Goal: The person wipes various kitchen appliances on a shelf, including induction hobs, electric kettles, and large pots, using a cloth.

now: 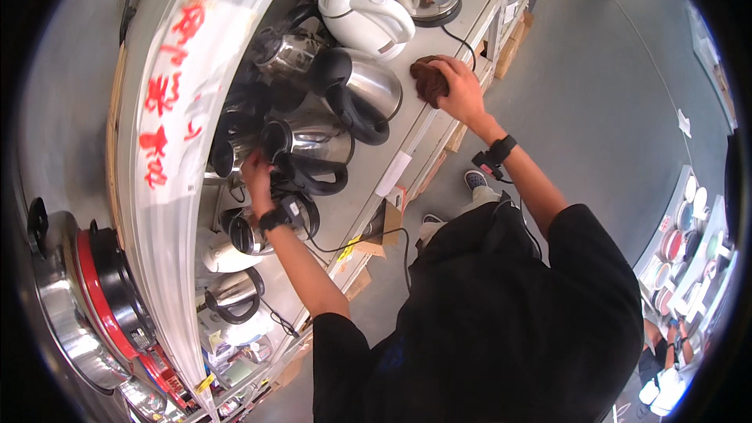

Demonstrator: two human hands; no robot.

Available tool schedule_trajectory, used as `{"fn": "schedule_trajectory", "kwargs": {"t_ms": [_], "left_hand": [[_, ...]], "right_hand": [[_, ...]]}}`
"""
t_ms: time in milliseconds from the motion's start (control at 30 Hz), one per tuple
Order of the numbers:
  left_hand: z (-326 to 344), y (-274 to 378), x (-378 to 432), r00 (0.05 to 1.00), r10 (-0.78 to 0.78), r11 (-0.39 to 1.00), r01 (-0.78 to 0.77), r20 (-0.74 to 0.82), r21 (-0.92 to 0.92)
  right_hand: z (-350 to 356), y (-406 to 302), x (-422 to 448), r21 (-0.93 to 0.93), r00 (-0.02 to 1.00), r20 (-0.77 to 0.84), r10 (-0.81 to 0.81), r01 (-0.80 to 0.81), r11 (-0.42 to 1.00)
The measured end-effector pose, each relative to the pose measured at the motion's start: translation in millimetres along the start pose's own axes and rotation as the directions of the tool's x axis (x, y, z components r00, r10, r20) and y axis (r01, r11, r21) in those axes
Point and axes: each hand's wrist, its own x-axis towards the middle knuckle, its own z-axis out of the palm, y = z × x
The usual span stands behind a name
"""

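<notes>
My right hand (458, 91) grips a bunched brown cloth (430, 81) against the front part of a shelf holding electric kettles. Farther left, my left hand (257, 171) reaches among the kettles, beside a steel kettle with a black handle (320, 140); its fingertips are partly hidden, so whether it holds anything cannot be told. Just behind that kettle stands another steel one (373, 85), and beyond it a white plastic kettle (367, 17). A smaller steel kettle (235, 294) and a cream one (226, 254) are nearer the lower left.
An upper shelf edge (176, 100) with red handwriting overhangs the kettles, with pans (111, 288) on top. Cardboard boxes (390, 223) sit below the kettle shelf (376, 188). A black cable (376, 235) hangs from my left wristband. Other people's arms (675, 343) show at the lower right.
</notes>
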Motion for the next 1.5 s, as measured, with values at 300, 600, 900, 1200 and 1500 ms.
{"fn": "schedule_trajectory", "kwargs": {"t_ms": [300, 600, 900, 1200, 1500], "left_hand": [[95.5, 165.9, -186.3, 0.708, 0.669, 0.743, -0.649, -0.225, 0.166], [195.0, 187.4, -153.7, 0.968, 0.085, 0.815, -0.204, -0.236, -0.543], [148.2, 145.3, -125.1, 0.975, -0.108, 0.733, -0.053, -0.193, -0.678], [153.8, 133.8, -118.0, 0.971, -0.105, 0.748, -0.064, -0.214, -0.66], [165.1, 133.9, -131.0, 0.964, -0.07, 0.818, -0.091, -0.256, -0.567]], "right_hand": [[32.7, -8.5, -22.3, -0.091, 0.977, 0.125, -0.173, 0.185, 0.979], [34.6, 21.8, 22.5, -0.095, 0.999, 0.036, -0.023, 0.027, 0.995], [33.6, 42.8, 43.5, -0.049, 0.995, 0.011, -0.098, 0.098, 0.994], [48.1, -31.4, -27.8, 0.435, 0.941, 0.167, 0.295, -0.338, 0.834], [32.2, -131.3, 71.1, 0.629, 0.997, 0.004, -0.072, 0.054, 0.775]]}}
